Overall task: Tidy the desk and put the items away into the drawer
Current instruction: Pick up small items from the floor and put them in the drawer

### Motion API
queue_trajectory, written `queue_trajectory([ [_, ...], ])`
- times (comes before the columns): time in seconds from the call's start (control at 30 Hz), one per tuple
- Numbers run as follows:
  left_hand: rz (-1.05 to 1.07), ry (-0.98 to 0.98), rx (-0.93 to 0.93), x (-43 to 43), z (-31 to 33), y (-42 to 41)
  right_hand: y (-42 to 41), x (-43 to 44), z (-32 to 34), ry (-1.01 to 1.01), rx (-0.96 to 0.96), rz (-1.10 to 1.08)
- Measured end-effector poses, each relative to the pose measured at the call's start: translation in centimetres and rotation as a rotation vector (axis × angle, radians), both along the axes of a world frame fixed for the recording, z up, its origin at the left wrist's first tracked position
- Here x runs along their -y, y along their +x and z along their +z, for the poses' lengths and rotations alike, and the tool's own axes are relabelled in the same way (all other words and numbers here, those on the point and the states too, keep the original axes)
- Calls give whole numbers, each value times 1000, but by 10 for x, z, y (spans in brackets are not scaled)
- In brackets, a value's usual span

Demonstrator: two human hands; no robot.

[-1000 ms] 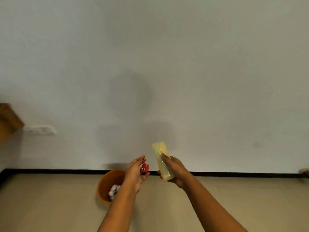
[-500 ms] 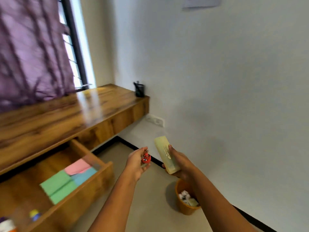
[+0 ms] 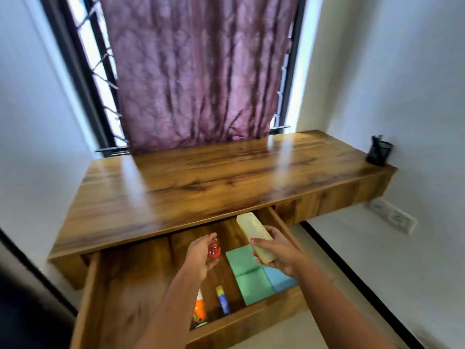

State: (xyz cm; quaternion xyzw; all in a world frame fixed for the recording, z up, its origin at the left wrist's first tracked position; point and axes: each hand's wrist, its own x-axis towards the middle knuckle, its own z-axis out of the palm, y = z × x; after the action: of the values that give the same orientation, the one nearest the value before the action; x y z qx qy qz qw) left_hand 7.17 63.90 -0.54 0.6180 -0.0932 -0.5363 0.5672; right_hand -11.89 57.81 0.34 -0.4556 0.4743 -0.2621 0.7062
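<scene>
The wooden drawer (image 3: 105,293) stands pulled out under the desk (image 3: 201,177). Above it my left hand (image 3: 200,258) holds a small red keychain figure (image 3: 214,250) between its fingers. My right hand (image 3: 279,253) grips a pale yellow oblong case (image 3: 254,235), which tilts up towards the desk edge. Inside the drawer lie green pads (image 3: 247,273), a blue pad (image 3: 279,279), a blue-and-yellow stick (image 3: 222,298) and an orange-and-white bottle (image 3: 200,308), partly hidden by my left forearm.
A black mesh pen holder (image 3: 378,152) stands at the desk's far right end, by the wall. A purple curtain (image 3: 196,71) hangs over the barred window behind the desk. A wall socket (image 3: 392,217) sits low on the right. A dark object edges the lower left.
The view has swung from the wall and the orange bin round to the desk. Both hands, holding the same keychain and case, are now over the open drawer.
</scene>
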Motion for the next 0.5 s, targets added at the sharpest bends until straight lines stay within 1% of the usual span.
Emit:
queue_trajectory([
  [0.1,81,44,-19,-12,-19,28,26,10,-20,-28,-146,115],
  [0.23,140,103,20,-5,-34,50,43,34,-41,-68,-307,240],
  [0.4,153,168,90,27,-53,56,51,76,-66,-304,-618,349],
  [0.5,149,201,89,48,-70,53,49,99,-77,-416,-732,434],
])
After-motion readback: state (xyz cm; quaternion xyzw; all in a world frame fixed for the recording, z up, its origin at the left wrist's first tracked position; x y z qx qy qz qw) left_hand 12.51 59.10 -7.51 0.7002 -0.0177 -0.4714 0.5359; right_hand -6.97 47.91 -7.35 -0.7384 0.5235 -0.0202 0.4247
